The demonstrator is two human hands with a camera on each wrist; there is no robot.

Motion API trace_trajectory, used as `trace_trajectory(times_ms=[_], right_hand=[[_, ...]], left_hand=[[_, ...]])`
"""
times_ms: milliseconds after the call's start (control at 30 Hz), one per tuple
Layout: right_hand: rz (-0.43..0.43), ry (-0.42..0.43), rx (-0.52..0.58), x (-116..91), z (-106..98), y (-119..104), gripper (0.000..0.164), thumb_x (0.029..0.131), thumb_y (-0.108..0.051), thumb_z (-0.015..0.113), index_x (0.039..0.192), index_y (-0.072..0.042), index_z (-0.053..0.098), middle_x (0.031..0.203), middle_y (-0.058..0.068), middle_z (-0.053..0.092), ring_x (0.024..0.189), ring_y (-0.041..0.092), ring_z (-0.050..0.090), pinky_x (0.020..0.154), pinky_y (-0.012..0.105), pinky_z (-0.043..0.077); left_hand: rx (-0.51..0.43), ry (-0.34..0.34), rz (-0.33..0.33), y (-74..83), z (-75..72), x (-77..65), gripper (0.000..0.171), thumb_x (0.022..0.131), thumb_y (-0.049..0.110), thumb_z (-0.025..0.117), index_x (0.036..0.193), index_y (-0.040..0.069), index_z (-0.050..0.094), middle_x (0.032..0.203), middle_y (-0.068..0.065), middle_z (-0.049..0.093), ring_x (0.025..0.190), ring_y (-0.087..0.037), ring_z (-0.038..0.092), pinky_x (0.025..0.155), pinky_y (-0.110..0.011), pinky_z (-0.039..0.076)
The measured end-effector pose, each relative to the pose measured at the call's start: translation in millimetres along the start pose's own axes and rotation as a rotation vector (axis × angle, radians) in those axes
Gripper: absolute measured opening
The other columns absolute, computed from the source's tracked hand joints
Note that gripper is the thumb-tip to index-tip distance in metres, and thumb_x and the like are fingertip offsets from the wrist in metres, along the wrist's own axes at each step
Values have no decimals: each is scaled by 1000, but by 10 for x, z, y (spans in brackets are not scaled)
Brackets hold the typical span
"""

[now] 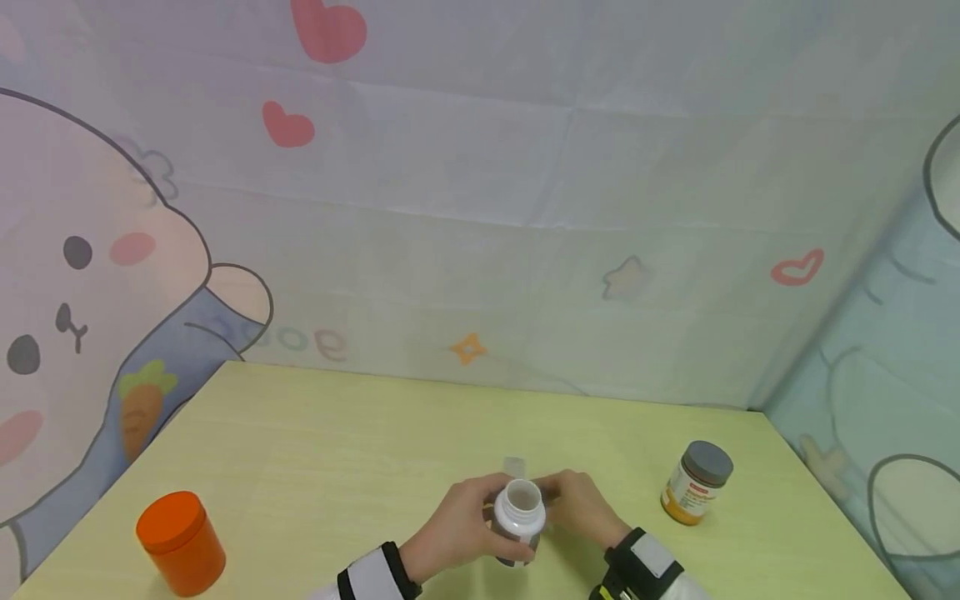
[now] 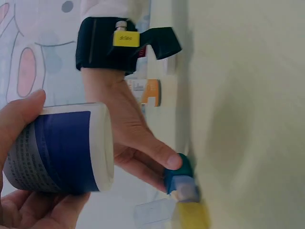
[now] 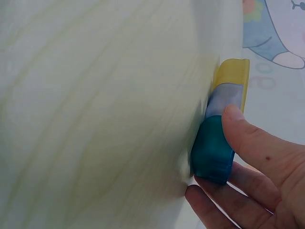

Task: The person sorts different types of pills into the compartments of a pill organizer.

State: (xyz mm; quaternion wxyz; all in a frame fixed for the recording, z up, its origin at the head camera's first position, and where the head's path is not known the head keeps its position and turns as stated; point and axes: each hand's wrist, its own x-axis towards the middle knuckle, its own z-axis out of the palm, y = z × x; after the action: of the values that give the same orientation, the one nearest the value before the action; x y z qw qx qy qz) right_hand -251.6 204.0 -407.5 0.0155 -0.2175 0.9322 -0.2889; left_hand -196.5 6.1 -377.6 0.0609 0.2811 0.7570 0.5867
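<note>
My left hand [image 1: 461,529] grips a white pill bottle [image 1: 517,521], its fingers and thumb around the sides. The bottle's mouth is uncapped and faces up toward the head camera; a dark blue label [image 2: 66,148] shows in the left wrist view. Just right of the bottle, my right hand [image 1: 581,504] pinches the teal end of a small pill box [image 3: 213,150] between thumb and fingers. Lilac and yellow sections follow the teal one, close against the table. A clear flap [image 1: 514,467] stands up behind the bottle, which hides most of the box in the head view.
An orange jar [image 1: 182,546] with an orange lid stands at the table's left front. To the right is a white-and-amber bottle [image 1: 696,483] with a grey lid. A printed cloth backdrop [image 1: 525,208] rises behind the pale yellow table [image 1: 337,442].
</note>
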Motion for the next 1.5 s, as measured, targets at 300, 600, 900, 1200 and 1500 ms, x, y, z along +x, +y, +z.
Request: trace_trajectory(times_ms=[300, 600, 900, 1200, 1500], right_hand=[[18, -15, 37, 2, -16, 11, 45, 65, -13, 79, 104, 4, 65, 91, 17, 67, 82, 30, 64, 69, 38, 51], [35, -15, 39, -9, -7, 19, 49, 63, -19, 81, 105, 3, 65, 92, 16, 68, 84, 30, 63, 71, 38, 50], [32, -17, 50, 12, 11, 18, 48, 64, -17, 80, 104, 3, 64, 94, 16, 67, 85, 28, 63, 73, 40, 49], [187, -27, 49, -85, -284, -53, 75, 61, -22, 83, 124, 3, 50, 109, 20, 60, 98, 36, 56, 77, 44, 47], [173, -35, -58, -280, -749, -2, 70, 58, -18, 85, 118, 2, 54, 108, 20, 59, 96, 36, 56, 75, 42, 48]], left_hand=[[76, -127, 19, -166, 151, -132, 43, 63, 12, 82, 100, 12, 60, 89, 13, 61, 80, 1, 54, 72, -19, 45], [93, -176, -66, -356, 275, -159, 27, 71, 15, 77, 93, 11, 63, 80, 16, 59, 72, 5, 53, 68, -17, 44], [103, -191, -73, -466, 309, -193, 24, 72, 16, 75, 92, 12, 62, 80, 15, 59, 72, 5, 53, 67, -18, 44], [69, -231, -161, -395, 356, -181, 21, 75, 18, 74, 93, 14, 63, 81, 14, 59, 74, 3, 54, 67, -19, 44], [69, -215, -244, -353, 334, -195, 22, 72, 18, 76, 89, 18, 62, 80, 12, 59, 73, 0, 53, 69, -22, 44]])
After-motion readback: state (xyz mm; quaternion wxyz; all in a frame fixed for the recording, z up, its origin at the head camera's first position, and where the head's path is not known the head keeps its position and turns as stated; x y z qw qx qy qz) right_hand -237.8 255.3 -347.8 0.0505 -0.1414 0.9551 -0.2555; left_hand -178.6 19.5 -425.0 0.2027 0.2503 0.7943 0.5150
